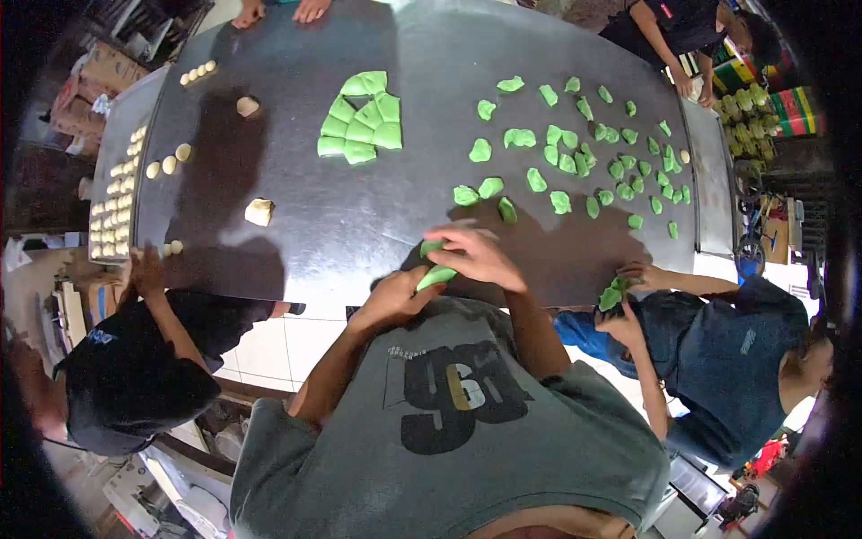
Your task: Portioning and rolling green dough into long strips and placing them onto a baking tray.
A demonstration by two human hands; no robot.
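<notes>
Near the table's front edge, my left hand point(395, 296) grips a piece of soft green dough point(435, 277). My right hand point(471, 254) is just above it, fingers curled on the dough, with more green at its fingertips. Beyond them lie scattered green dough pieces point(560, 202) on the right half of the dark metal table point(449, 126). A block of green dough cut into segments point(359, 121) sits further back, left of centre.
Pale dough balls line a side tray point(99, 251) at left; others point(169, 164) and lumps point(259, 211) lie on the table. Co-workers stand left point(135, 377) and right point(736, 359), the right one holding green dough; others' hands show at the far edge point(310, 9) and far right point(682, 85).
</notes>
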